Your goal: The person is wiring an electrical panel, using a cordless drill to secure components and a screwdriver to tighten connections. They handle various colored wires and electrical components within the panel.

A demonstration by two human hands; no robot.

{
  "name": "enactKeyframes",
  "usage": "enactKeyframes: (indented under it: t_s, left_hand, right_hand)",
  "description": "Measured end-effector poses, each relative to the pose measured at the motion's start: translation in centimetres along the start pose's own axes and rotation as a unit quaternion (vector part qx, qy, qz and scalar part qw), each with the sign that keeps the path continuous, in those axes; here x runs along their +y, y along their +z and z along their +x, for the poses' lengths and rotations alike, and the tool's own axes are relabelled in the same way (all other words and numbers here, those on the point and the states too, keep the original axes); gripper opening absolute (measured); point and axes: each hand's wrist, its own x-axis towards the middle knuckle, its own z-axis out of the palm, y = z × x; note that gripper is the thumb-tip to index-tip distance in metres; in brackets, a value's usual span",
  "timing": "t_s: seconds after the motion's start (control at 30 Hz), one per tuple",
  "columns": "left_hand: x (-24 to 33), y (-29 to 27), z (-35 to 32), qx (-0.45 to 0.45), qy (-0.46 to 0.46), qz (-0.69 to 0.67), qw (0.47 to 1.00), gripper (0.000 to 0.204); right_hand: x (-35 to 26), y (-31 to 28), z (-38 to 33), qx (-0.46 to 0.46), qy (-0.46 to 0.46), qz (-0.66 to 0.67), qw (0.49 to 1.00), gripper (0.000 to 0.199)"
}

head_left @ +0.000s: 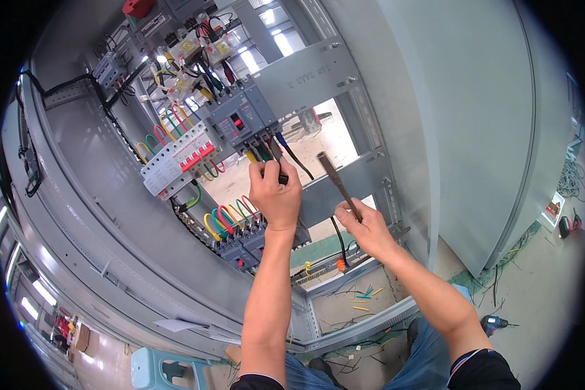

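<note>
A tall grey metal cabinet (143, 214) stands open, its frame curving across the left and middle of the view. Its grey door (494, 117) hangs wide on the right. Through the open back, bright ceiling lights (283, 44) and a pale floor (318, 140) show. The concrete floor (539, 286) below is littered with wire offcuts (364, 296) in yellow, green and black. A cordless drill (494, 322) lies on it at the lower right. A pale blue plastic stool (166, 370) stands at the bottom left, with a cardboard box (81, 338) farther left.
</note>
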Motion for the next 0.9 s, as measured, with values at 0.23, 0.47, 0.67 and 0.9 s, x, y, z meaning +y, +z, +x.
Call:
enactKeyframes:
  t_s: [0.23,0.47,0.67,0.9]
  left_hand:
    - [0.1,0.2,0.8,-0.053,-0.013,0.010,0.998,0.015]
    - [-1.9,0.2,0.8,-0.028,0.021,-0.015,0.999,0.014]
    - [-1.7,0.3,0.6,-0.024,0.016,-0.030,0.999,0.013]
    - [-1.6,1.1,0.8,-0.014,-0.008,-0.065,0.998,0.015]
  right_hand:
    - [-1.6,-1.2,1.3,0.042,-0.209,-0.033,0.976,0.029]
    - [-1.8,0.0,5.8,0.094,-0.350,-0.069,0.930,0.022]
    - [-1.0,1.1,7.8,0.127,-0.324,-0.098,0.932,0.022]
    - [0.7,0.8,9.3,0.116,-0.285,-0.142,0.941,0.022]
